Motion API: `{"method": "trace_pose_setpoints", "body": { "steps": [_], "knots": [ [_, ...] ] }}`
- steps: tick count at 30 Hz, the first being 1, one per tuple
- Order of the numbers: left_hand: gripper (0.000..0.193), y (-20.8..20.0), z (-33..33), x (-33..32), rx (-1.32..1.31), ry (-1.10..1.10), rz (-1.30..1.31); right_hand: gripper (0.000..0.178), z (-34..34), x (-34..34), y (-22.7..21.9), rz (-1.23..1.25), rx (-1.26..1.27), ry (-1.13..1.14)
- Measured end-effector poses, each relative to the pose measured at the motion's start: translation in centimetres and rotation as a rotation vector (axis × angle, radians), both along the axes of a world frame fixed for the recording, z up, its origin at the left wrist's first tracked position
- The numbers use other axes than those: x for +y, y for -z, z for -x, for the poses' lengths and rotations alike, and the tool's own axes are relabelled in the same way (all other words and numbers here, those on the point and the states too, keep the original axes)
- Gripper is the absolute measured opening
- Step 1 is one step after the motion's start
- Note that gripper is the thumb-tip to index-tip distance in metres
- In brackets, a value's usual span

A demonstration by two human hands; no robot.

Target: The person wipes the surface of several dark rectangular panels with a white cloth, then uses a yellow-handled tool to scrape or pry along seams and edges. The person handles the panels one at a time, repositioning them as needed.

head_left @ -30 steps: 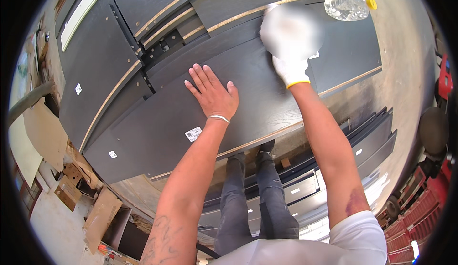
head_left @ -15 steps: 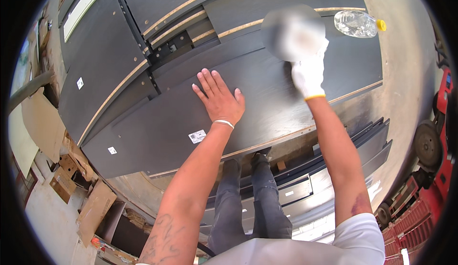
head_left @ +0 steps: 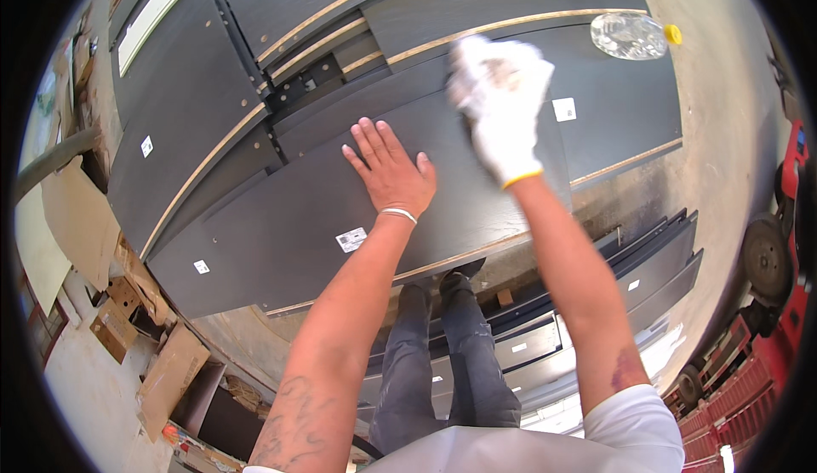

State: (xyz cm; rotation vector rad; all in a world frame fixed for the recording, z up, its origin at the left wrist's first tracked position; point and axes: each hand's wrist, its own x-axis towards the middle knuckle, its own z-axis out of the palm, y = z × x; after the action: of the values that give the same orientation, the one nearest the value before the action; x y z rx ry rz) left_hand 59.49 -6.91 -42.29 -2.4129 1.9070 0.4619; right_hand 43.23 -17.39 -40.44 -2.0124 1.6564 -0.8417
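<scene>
My bare left hand (head_left: 393, 171) lies flat with fingers spread on a dark grey board (head_left: 298, 209) with a pale chipboard edge. A white band circles its wrist. My right hand (head_left: 505, 137) wears a white knit glove with a yellow cuff. It is closed on a crumpled white rag (head_left: 519, 66) with brownish stains, held against the board's far right part. Motion blurs the rag and the fingers. Right of the glove, a white label (head_left: 564, 110) shows on a neighbouring dark board (head_left: 621, 124).
A clear plastic bottle (head_left: 628, 37) with a yellow cap lies at the far right. More dark panels (head_left: 187, 90) are stacked beyond and to the left. Others lean near my legs (head_left: 481, 358). Cardboard pieces (head_left: 170, 375) lie at left; a red wheeled machine (head_left: 770, 303) stands at right.
My right hand has swept left across the board with the rag, and the label on the right board is now uncovered. My left hand stays in place.
</scene>
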Motion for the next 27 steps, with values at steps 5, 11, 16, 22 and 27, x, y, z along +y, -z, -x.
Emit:
{"method": "trace_pose_setpoints", "body": {
  "steps": [5,11,16,22,27],
  "knots": [
    [0.092,0.1,0.1,0.8,-0.036,0.026,0.091,0.044,-0.7,7.2,-0.1,-0.186,0.42,-0.534],
    [0.086,1.2,0.0,0.6,-0.111,0.016,0.106,0.048,6.7,15.5,-2.9,-0.321,0.334,-0.257],
    [0.084,-0.7,-1.6,6.2,0.16,0.29,0.162,0.048,12.9,27.3,-1.1,-0.328,0.352,-0.298],
    [0.09,-4.6,-4.4,21.3,0.16,0.444,-0.157,0.036,21.5,25.9,4.5,-0.531,-0.082,0.744],
    [0.095,-1.1,-6.3,23.2,-0.075,0.323,-0.098,0.052,23.0,27.5,1.4,-0.355,-1.357,1.268]
  ]
}}
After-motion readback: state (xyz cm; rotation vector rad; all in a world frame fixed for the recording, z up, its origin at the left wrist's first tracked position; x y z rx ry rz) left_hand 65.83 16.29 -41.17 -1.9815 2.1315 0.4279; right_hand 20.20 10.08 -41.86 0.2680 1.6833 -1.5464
